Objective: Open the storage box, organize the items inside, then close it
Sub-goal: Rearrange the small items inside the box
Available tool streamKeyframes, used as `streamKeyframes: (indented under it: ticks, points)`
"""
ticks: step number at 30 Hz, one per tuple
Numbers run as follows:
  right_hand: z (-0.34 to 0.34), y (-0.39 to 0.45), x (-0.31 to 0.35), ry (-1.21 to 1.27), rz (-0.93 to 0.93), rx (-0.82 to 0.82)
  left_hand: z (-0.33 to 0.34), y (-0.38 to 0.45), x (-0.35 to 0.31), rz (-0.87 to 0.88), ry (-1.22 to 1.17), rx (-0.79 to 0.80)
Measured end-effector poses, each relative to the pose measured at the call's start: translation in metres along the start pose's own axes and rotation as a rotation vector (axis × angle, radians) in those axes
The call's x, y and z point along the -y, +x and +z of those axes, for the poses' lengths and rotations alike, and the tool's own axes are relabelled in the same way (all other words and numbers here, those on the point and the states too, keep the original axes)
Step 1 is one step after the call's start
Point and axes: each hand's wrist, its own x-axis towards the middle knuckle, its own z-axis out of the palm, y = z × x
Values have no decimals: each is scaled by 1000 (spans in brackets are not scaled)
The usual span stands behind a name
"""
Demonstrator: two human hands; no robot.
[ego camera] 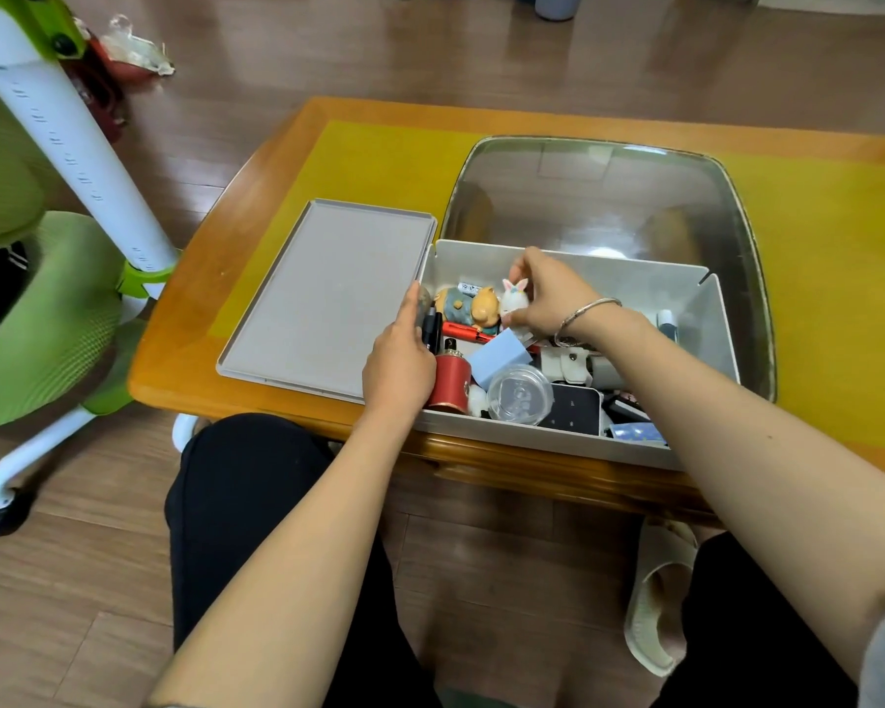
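The storage box (573, 442) is set on the near edge of the wooden table (185, 350), already opened; its lid (323, 298) is laid flat just beside the box's left wall, and a clear domed cover (609, 196) is seen behind the box's far wall. Inside the box, a white rabbit figurine (513, 298) is pinched by the right hand (553, 298), with thumb and fingertips curled round it near the far-left corner. The left hand (399, 365) is rested on the box's left wall, fingers mostly straight and held together, steadying it; nothing is seen to be gripped by it. Next to the rabbit, a pig figurine (468, 309) is lying, and nearer the front wall of the box a red cylindrical case (450, 383), a pale blue block (499, 357), a clear round container (519, 396) and a dark flat device (576, 408) are crowded together. The sorting appears to be at an early stage, since the contents are still jumbled. For the step in hand to be done well, the rabbit is probably best lifted straight up so that the pig and the red pen (463, 332) are not dragged along, and the box should be kept braced by the left hand. Small, light pieces could easily be toppled if the figurine is swept sideways.
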Motion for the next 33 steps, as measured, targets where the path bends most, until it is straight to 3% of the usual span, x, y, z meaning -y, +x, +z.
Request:
streamKeyframes:
  ticks: [9, 15, 20, 22, 25, 27, 29, 33]
  points:
    - [-40, -51, -16, 508, 11, -228, 1, 0, -2, 84, 134, -57]
    - [-57, -82, -54, 561, 142, -364, 5, -3, -8, 207, 372, -280]
    - [-63, -83, -67, 464, 132, -380, 4, -7, -19, 308, 440, -316]
    - [-66, -83, -70, 420, 122, -383, 5, -6, -32, 427, 330, -235]
    - [-68, -86, -73, 332, 124, -361, 11, 8, -52, 499, 108, 255]
    - [-70, -88, -73, 292, 121, -326, 14, 19, -60, 417, 176, 528]
    - [-70, -89, -73, 250, 104, -309, 16, 28, -63, 354, 246, 608]
    - [-73, -87, -73, 208, 91, -309, 14, 37, -64, 405, 338, 577]
